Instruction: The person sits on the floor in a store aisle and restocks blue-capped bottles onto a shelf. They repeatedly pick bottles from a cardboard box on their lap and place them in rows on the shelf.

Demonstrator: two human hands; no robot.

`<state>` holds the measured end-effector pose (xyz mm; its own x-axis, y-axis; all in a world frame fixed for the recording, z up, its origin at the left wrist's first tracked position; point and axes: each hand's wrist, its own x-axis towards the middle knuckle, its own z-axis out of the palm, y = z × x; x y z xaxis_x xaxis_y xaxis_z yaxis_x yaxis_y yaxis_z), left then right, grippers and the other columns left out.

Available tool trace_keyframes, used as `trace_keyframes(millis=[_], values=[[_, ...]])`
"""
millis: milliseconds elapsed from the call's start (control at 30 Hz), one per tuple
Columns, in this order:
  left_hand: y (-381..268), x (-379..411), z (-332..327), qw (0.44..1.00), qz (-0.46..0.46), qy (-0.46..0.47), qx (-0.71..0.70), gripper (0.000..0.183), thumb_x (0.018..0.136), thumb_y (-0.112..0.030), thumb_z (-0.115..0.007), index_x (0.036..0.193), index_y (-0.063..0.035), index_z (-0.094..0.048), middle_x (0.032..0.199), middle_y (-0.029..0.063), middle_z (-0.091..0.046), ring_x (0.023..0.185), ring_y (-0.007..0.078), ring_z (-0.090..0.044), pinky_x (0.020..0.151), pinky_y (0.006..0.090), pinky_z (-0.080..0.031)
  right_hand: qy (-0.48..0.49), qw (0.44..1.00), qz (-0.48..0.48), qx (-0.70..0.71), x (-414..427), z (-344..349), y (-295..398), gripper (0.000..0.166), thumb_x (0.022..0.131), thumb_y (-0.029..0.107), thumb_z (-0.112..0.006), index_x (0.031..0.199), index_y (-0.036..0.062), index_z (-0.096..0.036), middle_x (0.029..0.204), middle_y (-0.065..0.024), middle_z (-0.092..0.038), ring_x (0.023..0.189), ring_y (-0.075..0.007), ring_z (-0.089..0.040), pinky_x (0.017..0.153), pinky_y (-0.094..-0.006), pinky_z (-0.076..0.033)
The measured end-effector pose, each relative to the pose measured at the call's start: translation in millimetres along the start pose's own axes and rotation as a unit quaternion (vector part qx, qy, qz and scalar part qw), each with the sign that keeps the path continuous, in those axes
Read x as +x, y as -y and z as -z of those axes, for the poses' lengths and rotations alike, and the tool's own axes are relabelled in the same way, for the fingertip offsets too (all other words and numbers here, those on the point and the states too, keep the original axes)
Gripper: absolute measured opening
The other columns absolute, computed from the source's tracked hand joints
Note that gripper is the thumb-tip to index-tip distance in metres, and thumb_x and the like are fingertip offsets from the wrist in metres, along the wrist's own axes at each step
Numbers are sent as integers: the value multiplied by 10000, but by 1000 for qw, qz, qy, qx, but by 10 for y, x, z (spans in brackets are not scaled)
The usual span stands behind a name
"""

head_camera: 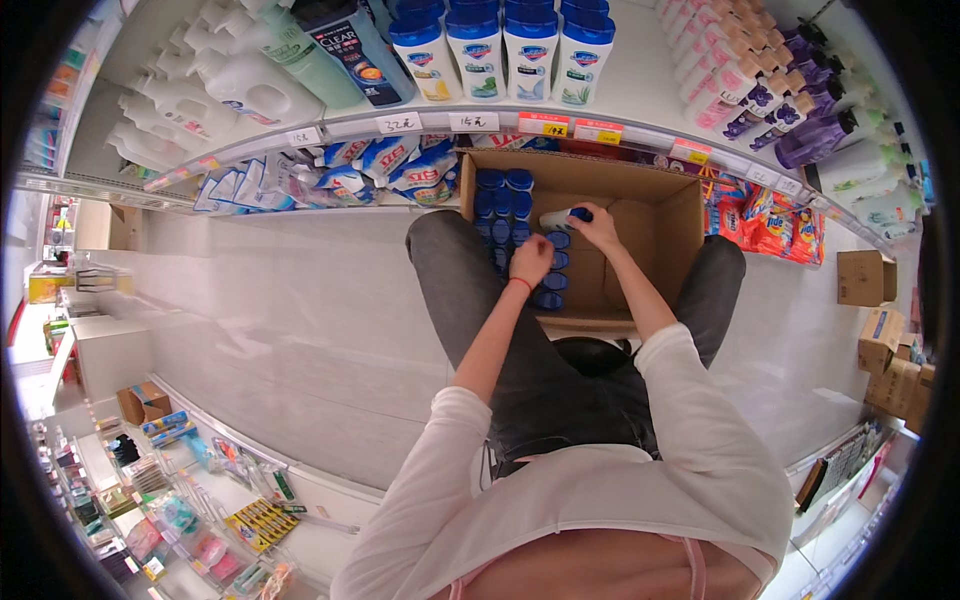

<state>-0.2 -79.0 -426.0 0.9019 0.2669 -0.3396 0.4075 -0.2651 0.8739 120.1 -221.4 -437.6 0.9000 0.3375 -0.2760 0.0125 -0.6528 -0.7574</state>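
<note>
An open cardboard box [637, 176] sits between my knees, below the shelf edge. Blue-capped bottles [504, 202] stand upright in rows along its left side, and a shorter row of blue caps [555, 281] runs beside them. My right hand [598, 226] grips the blue-cap end of a white bottle [555, 219], which lies tilted inside the box with its body pointing left. Over the standing bottles hovers my left hand [532, 259], its fingers curled and a red cord at the wrist. Whether that hand holds or touches a cap is hidden.
Above the box, a shelf holds white Safeguard bottles with blue caps [478, 64], pump bottles [255, 90] and Lux bottles [724, 94]. Detergent bags [405, 169] and Tide packs [780, 221] flank the box. Cartons [866, 277] stand at right; a goods rack [187, 510] is lower left.
</note>
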Motion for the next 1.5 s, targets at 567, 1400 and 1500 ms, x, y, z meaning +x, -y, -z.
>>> trace_keyframes(millis=[567, 1400, 1500], values=[[-363, -37, 333, 779, 200, 349, -481, 383, 872, -388, -449, 1060, -61, -517, 857, 84, -613, 646, 199, -604, 465, 279, -488, 65, 924, -23, 376, -1350, 696, 1030, 439, 731, 84, -684, 1078, -31, -441, 881, -134, -596, 674, -182, -635, 565, -249, -523], [57, 106, 250, 879, 228, 130, -399, 270, 846, -264, -457, 1018, -73, -540, 933, 83, -638, 690, 136, -582, 589, 252, -450, -351, 857, 324, 193, -834, 1376, 1843, 459, 667, 23, -718, 1068, -6, -497, 1083, -106, -569, 967, -134, -533, 839, -267, -422], [44, 109, 242, 879, 239, 143, -387, 293, 862, -276, -437, 1059, -76, -523, 978, 74, -622, 733, 139, -566, 629, 258, -440, -376, 849, 315, 198, -449, 1537, 1859, 374, 675, 58, -721, 990, -17, -533, 952, -79, -613, 787, -87, -557, 694, -231, -452]])
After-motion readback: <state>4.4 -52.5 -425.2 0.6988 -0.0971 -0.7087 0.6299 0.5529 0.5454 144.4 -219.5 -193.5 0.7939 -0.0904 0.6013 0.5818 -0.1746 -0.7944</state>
